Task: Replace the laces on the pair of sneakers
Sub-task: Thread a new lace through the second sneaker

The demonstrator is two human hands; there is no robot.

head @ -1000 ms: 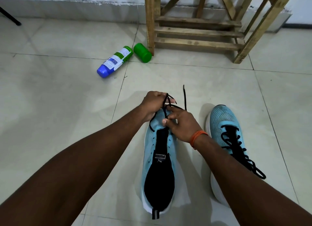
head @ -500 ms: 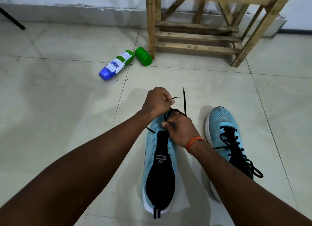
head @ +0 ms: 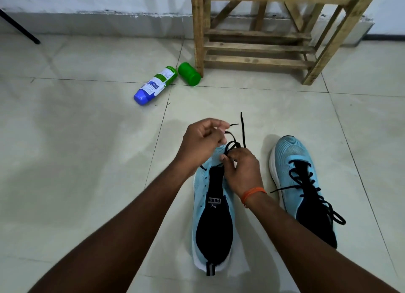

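A light blue sneaker (head: 200,196) with a black tongue lies on the floor between my arms, toe pointing away, most eyelets bare. A black lace (head: 242,130) runs through its front eyelets. My left hand (head: 202,142) pinches one lace end just above the toe. My right hand (head: 242,170), with an orange wrist band, presses on the toe end of the tongue and grips the lace there. The other lace end sticks up past my fingers. A second blue sneaker (head: 291,159) stands to the right, fully laced in black.
A blue and green spray can (head: 156,85) lies on the tiled floor ahead to the left, its green cap (head: 189,74) beside it. A wooden rack (head: 258,45) stands against the wall behind. A black stand leg (head: 19,27) crosses the far left corner.
My left hand has lifted up and to the left, pulling its lace end out from the shoe. My right hand has stayed at the front eyelets.
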